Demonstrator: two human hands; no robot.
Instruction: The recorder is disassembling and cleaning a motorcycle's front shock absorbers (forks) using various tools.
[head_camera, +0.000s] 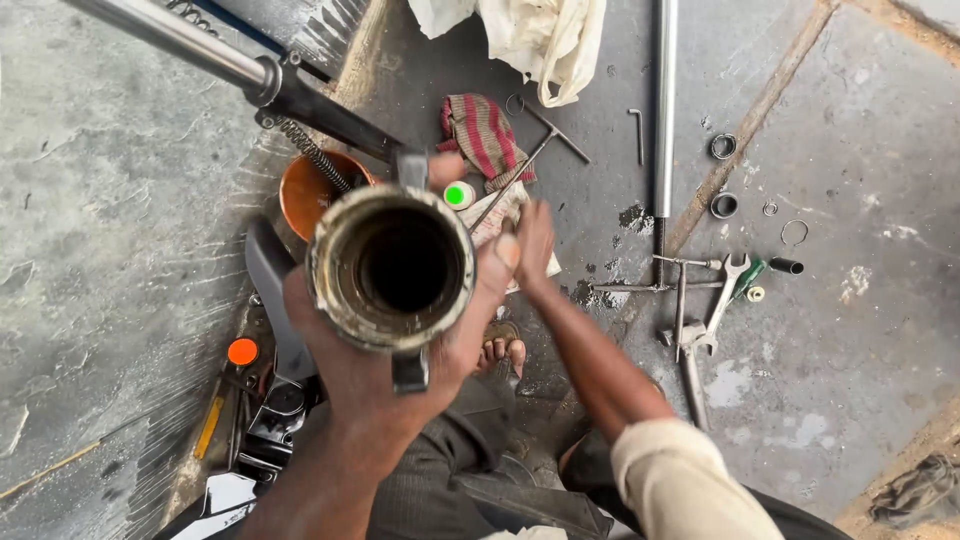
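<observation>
Left hand (385, 370) clamped around the metal tube (392, 268), its open mouth dark and hollow; right hand (533, 243), fingers loose, reaches toward the papers (497, 215) beside the orange bowl (305, 188).

Setting: an informal repair workshop with work done at floor level. The surface is a stained, cracked concrete floor (120, 200). Hand tools lie loose at 3 o'clock: an open-ended spanner (722, 300) and a green-handled screwdriver (750, 275). Metal rings (723, 146) lie at 2 o'clock beside a chrome tube (664, 100). Rags (485, 135) lie at 12 o'clock; an orange bowl (305, 190) at 10 o'clock.
</observation>
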